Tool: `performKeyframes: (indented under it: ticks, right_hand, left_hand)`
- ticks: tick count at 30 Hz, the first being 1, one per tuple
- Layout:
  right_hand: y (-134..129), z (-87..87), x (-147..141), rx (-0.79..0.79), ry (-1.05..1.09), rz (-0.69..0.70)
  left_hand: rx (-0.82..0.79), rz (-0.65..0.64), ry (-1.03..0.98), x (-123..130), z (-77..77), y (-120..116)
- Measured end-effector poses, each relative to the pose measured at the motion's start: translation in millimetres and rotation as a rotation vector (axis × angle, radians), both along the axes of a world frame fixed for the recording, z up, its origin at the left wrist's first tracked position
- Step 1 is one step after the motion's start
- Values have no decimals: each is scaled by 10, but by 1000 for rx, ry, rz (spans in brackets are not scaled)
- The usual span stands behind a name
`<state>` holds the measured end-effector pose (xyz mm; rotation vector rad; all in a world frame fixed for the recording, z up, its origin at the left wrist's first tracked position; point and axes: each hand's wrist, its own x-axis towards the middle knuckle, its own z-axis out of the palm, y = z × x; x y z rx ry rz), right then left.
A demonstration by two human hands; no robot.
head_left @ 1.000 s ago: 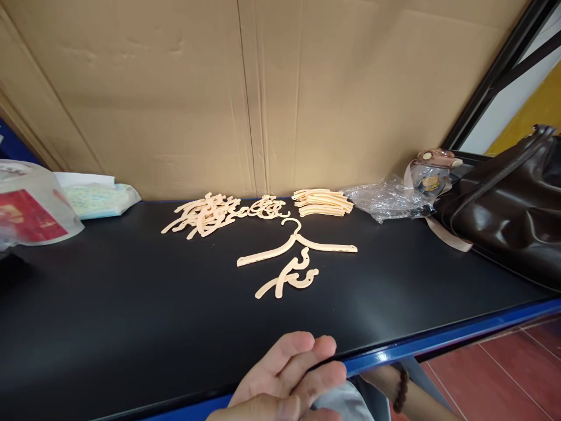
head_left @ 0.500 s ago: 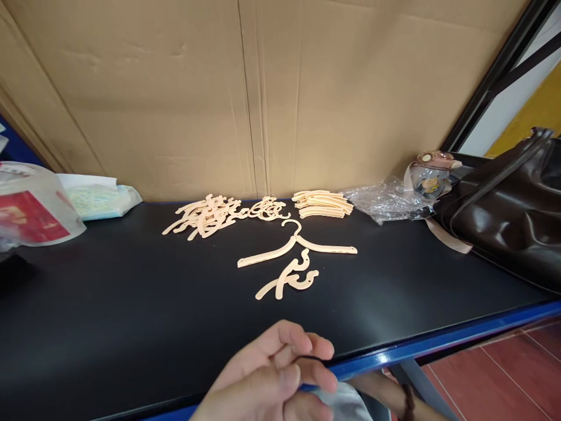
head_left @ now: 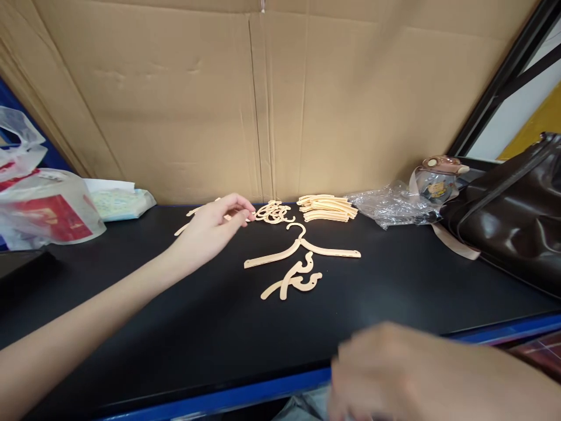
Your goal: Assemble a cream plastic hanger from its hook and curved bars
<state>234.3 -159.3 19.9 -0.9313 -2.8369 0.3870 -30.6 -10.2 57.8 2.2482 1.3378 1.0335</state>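
Note:
My left hand (head_left: 217, 225) is stretched over the pile of curved beige plastic hanger pieces (head_left: 193, 210) at the back left. Its fingers are loosely bent, apart from the thumb, and nothing shows between them; it hides most of that pile. My right hand (head_left: 385, 368), smeared by motion, is low at the table's front edge, its fingers unclear. Mid-table lie a beige hanger hook (head_left: 298, 229) and two hanger arms (head_left: 274, 257), (head_left: 333, 251) laid out in a hanger shape. Just in front, two hooked curved pieces (head_left: 289, 280) lie partly crossed.
Hook pieces (head_left: 274, 211) and a stack of hanger arms (head_left: 328, 207) lie at the back. Clear plastic wrap (head_left: 390, 204), a bottle (head_left: 438, 181) and a dark leather bag (head_left: 512, 210) are on the right. A plastic bag (head_left: 56, 204) and a soft packet (head_left: 118, 202) stand left. Cardboard (head_left: 175, 105) backs the black table (head_left: 197, 339).
My left hand has moved from the front edge forward and left to the back-left pile. My right hand has risen into view at the lower right. The view has shifted slightly.

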Motion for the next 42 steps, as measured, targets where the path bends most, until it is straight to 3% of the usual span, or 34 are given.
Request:
performKeyframes:
  ticks: [2,4,5,8,11,15,21,31,42]
  right_hand:
    - [346,181,-24,85,3,-33]
    - [724,266,-38,407,-52,-139]
    - [907,272,-36,477,-66,-164]
    - [1357,179,14,473,-43,-198]
    - [1592,31,99,454,31,-268]
    - [1616,-91,174,468,134,-286]
    - [1459,-76,150,395,246,-190]
    - [1394,-103,127,249,140,-49]
    - [1373,-48,90,284,313,-61]
  left_hand:
    - [318,-47,386,21,-64,103]
    - [576,-157,676,71,-145,160]
    - [661,-218,754,108,-188,163]
    - [745,-348,770,258,-312,58]
    - [632,-394,716,426,-407,-147]
    - [454,-356,718,582,-489,-324]
    - [385,-333,672,577,-518,-312]
    - [192,-310,566,537,-505,-343]
    - [251,-238,503,527,-461,-357]
